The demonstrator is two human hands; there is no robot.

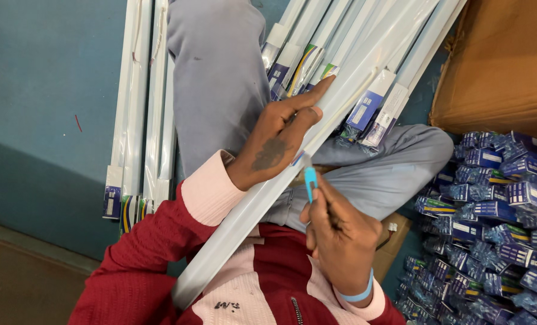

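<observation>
Blue floor [45, 90] fills the left side; a brown cardboard box [497, 60] sits at the upper right. Grey trouser legs [220, 72] run up the middle, the person seated, red and pink sweater [268, 271] at the bottom. Bundles of long white tubes [139, 108] in plastic sleeves lie on the floor at left, more fanned out at top centre. A heap of small blue packets [497, 222] lies at right. One long white tube [250, 210] crosses the lap on a diagonal. Left hand [274, 147] wraps around this tube, fingers closed on it, forefinger stretched along it. Right hand [337, 235] grips a small blue tool [310, 180], tip against the tube just below the left hand.
</observation>
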